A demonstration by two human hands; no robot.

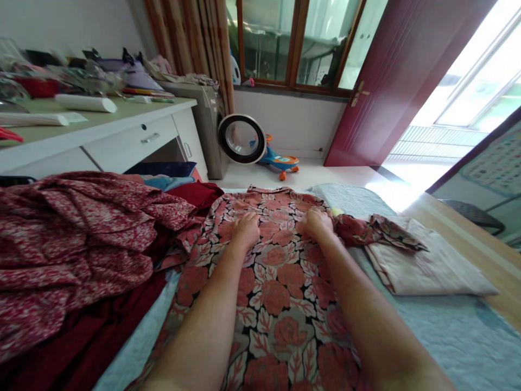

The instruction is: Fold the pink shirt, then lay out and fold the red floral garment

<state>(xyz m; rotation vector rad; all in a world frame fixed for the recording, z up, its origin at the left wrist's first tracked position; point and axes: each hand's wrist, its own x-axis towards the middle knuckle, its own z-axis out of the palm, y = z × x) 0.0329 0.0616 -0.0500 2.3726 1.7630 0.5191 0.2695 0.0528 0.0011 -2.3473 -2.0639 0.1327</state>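
A floral shirt [277,293] with red roses and pale leaves on black lies spread face-down or face-up, I cannot tell which, its collar at the far end. On its upper left part rests my left hand [246,231], fingers curled into the fabric. My right hand [318,224], slightly blurred, is closed on the cloth near the opposite shoulder. One sleeve [378,231] stretches out to the right, over a folded cream cloth [431,266]. The fingertips of both hands are partly hidden.
Crumpled red-and-white patterned cloth [73,233] and dark red fabric [122,320] lie at the left on a light blue bed cover [456,336]. Beyond are a cluttered desk [134,122], a washing machine with its round door [242,138] open, a ride-on toy [280,160] and a red door [366,81].
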